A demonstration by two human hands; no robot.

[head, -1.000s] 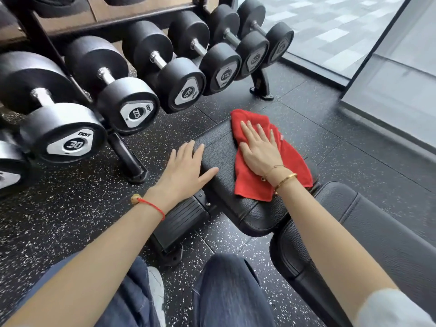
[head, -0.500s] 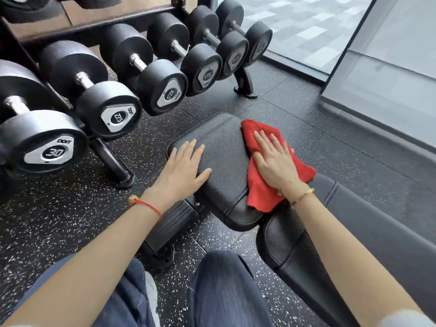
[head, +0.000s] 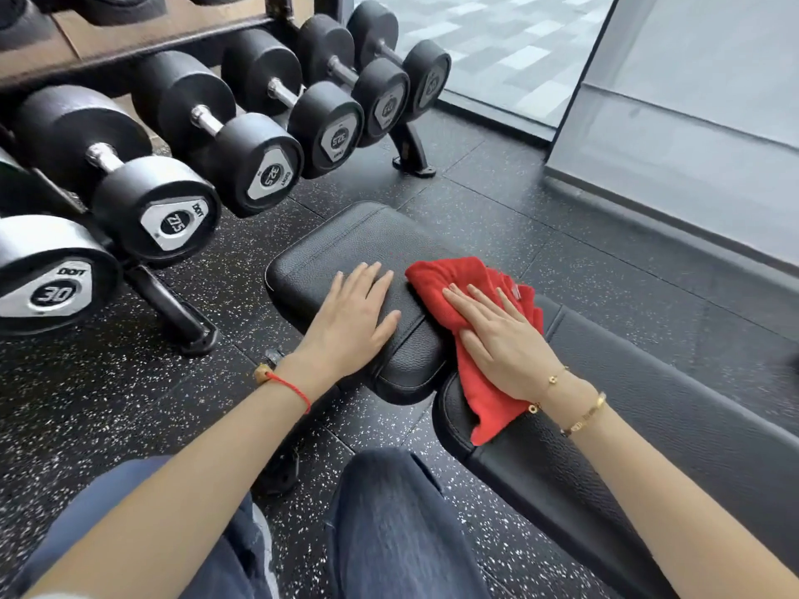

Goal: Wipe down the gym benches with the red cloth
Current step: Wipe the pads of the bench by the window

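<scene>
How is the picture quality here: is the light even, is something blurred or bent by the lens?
Head view: soft daylight from the window, only faint shadows under the left hand and right hand; the red cloth and seat pad are sharp; wide-angle lens bends the dumbbells and wall base near the edges; mild sheen on the pad, no harsh glare.

Grained matt leather bench pad (head: 346, 248), terry red cloth (head: 449, 278)

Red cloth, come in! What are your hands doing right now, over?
Right hand flat on red cloth, pressing it across the gap between seat pad and long pad. Left hand flat on seat pad. Nothing in the way.
</scene>
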